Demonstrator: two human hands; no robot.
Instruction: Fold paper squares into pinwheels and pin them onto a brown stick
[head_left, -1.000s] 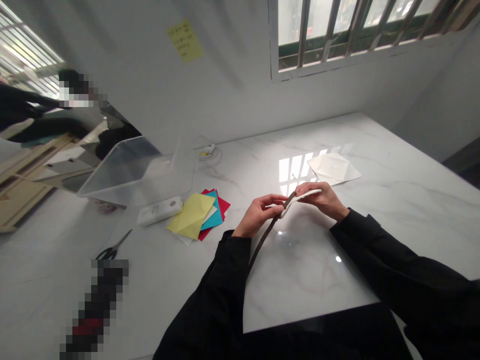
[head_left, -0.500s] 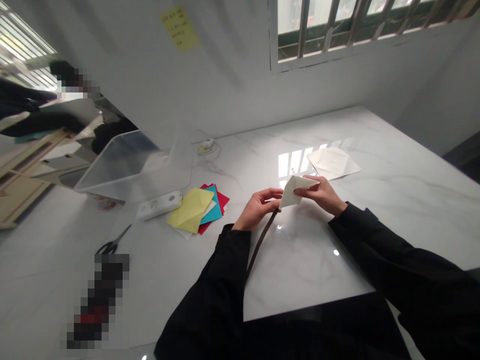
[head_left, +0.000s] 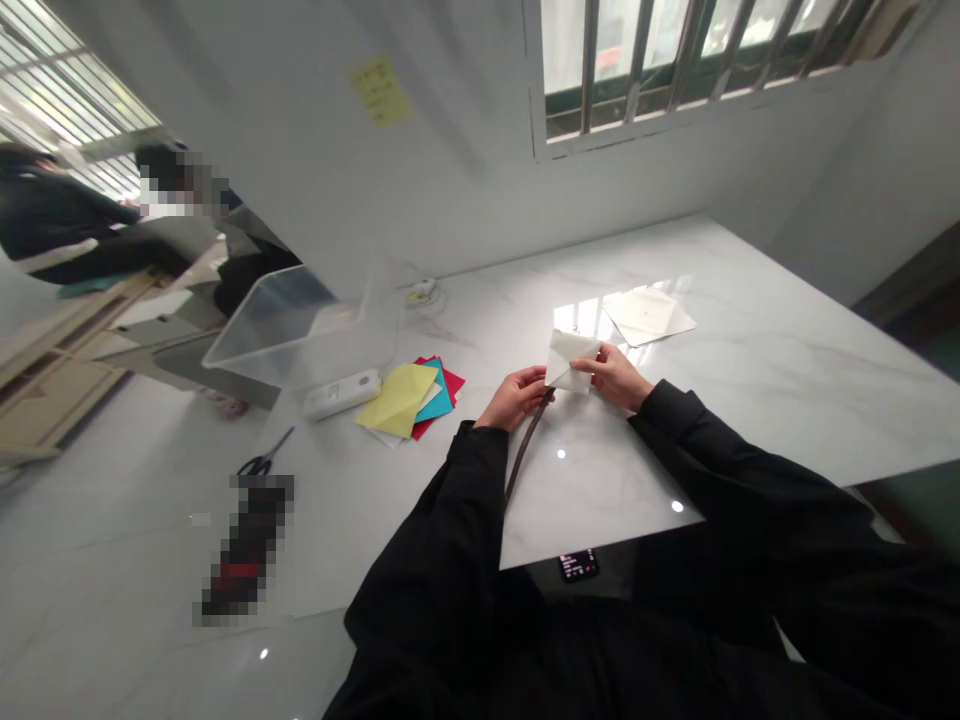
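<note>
A small white envelope [head_left: 568, 352] of folded paper, its diagonal folds showing, is up above the marble-patterned table. My right hand [head_left: 621, 376] pinches its right side between thumb and fingers. At its lower left edge are the curled fingers of my left hand [head_left: 517, 398], closed on that edge; some fingertips are partly hidden. A dark brown strip [head_left: 526, 446] runs from my left fingers down beside the left sleeve. Whether those fingers also grip the strip is unclear. Farther back on the table lies another white folded paper [head_left: 649, 315].
To the left are a stack of coloured papers [head_left: 401, 398], a white power strip [head_left: 343, 395], a clear plastic bin [head_left: 300, 345] and scissors [head_left: 262, 460]. A blurred dark object [head_left: 247, 550] lies nearby. A lit phone [head_left: 577, 564] shows below the table edge. People sit at far left.
The envelope has turned so its folded face shows more, and both hands stay at it. The camera view has shifted, bringing the phone into sight.
</note>
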